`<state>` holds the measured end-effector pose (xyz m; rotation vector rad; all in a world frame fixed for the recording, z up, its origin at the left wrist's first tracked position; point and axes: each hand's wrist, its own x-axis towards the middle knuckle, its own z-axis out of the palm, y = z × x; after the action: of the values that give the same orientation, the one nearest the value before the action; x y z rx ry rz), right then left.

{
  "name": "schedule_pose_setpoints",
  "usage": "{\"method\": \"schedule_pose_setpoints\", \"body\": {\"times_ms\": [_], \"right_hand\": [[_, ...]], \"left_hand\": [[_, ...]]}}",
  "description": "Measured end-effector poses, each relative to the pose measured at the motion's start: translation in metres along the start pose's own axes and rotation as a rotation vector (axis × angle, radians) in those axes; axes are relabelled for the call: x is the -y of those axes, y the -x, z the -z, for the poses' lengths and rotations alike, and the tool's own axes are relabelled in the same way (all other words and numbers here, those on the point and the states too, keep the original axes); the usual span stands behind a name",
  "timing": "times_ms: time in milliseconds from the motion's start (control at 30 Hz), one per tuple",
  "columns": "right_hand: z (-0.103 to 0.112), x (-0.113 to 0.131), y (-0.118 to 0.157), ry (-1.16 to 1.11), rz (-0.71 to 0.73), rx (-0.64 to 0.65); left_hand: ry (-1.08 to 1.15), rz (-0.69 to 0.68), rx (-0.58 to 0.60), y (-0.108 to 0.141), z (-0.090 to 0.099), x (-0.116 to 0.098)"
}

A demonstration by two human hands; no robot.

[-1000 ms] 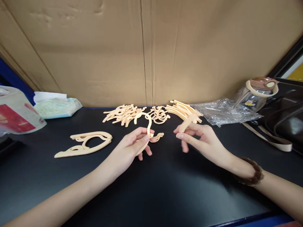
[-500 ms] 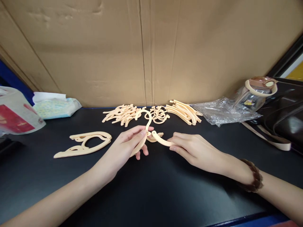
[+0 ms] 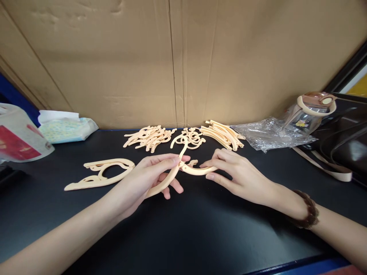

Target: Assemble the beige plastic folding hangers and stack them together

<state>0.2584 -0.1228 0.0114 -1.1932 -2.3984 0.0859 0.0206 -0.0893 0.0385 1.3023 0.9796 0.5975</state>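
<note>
Between thumb and fingers, my left hand (image 3: 156,170) pinches a cream plastic hanger hook (image 3: 185,143) together with a curved hanger arm (image 3: 165,182), close to where they meet. The hook stands upright, curling to the left. My right hand (image 3: 236,172) grips the outer end of a second hanger arm (image 3: 196,171). That arm's inner end touches the joint at my left fingertips; whether it is locked in cannot be made out. Behind my hands, another cream piece (image 3: 194,162) is partly hidden. A folded hanger (image 3: 86,184) lies on the table left of my left hand.
Along the back lie piles of cream hanger parts (image 3: 150,138), hooks (image 3: 196,142) and long arms (image 3: 223,133), before a cardboard wall (image 3: 114,68). Left are a tissue pack (image 3: 69,130) and a white tub (image 3: 23,133). Right are clear plastic wrap (image 3: 263,135), a bottle (image 3: 308,114) and a dark bag (image 3: 349,141).
The right-hand arm has moved left and turned, its inner end now meeting the joint. The hook has tipped slightly rightward, and my right hand's grip has shifted.
</note>
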Motion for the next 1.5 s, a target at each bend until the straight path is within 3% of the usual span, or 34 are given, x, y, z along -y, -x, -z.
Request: {"method": "schedule_pose_setpoints", "body": {"times_ms": [367,633,833,967,1167,1300,1500], "right_hand": [[0.003,-0.003,0.0,0.036,0.05,-0.07],[0.005,-0.003,-0.001,0.028,0.041,-0.081],[0.004,0.0,0.002,0.104,0.027,-0.091],[-0.001,0.004,0.003,0.08,-0.084,-0.038],[-0.005,0.012,0.0,-0.069,-0.32,0.104],[-0.007,0.014,0.0,-0.153,-0.36,0.112],[-0.011,0.012,0.002,-0.436,-0.455,0.18]], "left_hand": [[-0.048,-0.013,0.162,-0.001,0.004,-0.001],[-0.071,-0.143,0.115,-0.001,-0.001,0.002],[-0.097,-0.162,0.046,-0.002,-0.002,0.009],[-0.122,-0.182,-0.034,-0.003,-0.005,0.014],[-0.317,-0.325,-0.135,0.002,-0.014,0.015],[-0.36,-0.326,-0.124,0.002,-0.015,0.014],[-0.258,-0.263,-0.069,0.0,-0.014,0.013]]}}
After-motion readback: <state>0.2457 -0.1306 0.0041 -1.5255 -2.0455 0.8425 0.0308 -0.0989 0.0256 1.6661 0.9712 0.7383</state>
